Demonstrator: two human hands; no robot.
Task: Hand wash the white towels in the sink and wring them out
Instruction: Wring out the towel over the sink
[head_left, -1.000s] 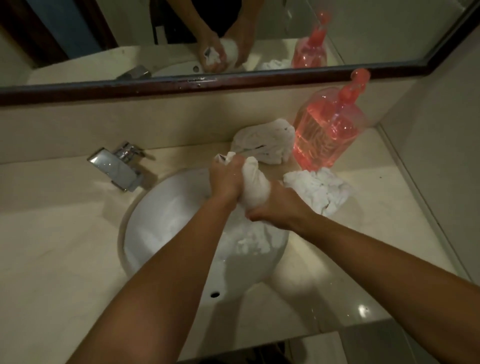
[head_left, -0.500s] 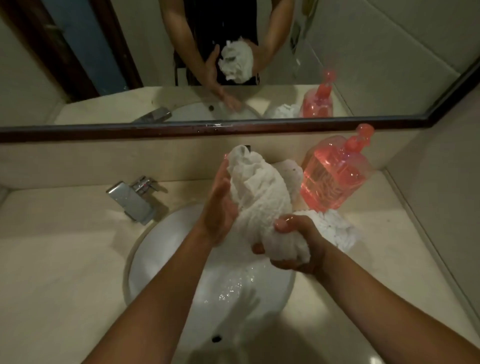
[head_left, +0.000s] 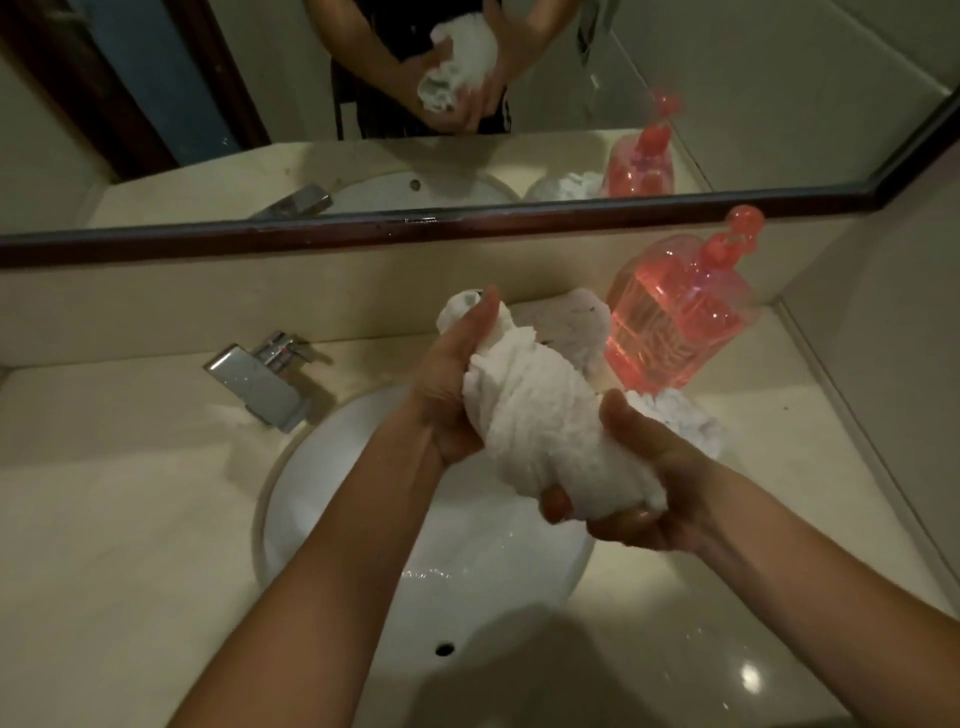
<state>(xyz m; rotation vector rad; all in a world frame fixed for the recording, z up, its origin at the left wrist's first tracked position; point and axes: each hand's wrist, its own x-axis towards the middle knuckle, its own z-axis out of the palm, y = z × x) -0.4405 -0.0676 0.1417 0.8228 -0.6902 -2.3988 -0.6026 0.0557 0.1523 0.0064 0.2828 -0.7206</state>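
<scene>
A twisted white towel (head_left: 530, 415) is held above the sink (head_left: 363, 493), slanting from 11 to 5 o'clock. The left grip (head_left: 449, 395) wraps its upper end, thumb straight along it. The right grip (head_left: 639, 483) curls round its lower end, fingertips (head_left: 555, 505) showing underneath. A second towel (head_left: 566, 322) and a third towel (head_left: 680, 421) lie on the surface (head_left: 130, 519) at the sink's 1 o'clock, beside a pink soap bottle (head_left: 670, 322).

Legible text, labels, brands, numbers, signs: we read none. The pink soap bottle (head_left: 675, 332) on the tabletop carries faint raised markings on its face, too blurred for us to make out as lettering.
</scene>
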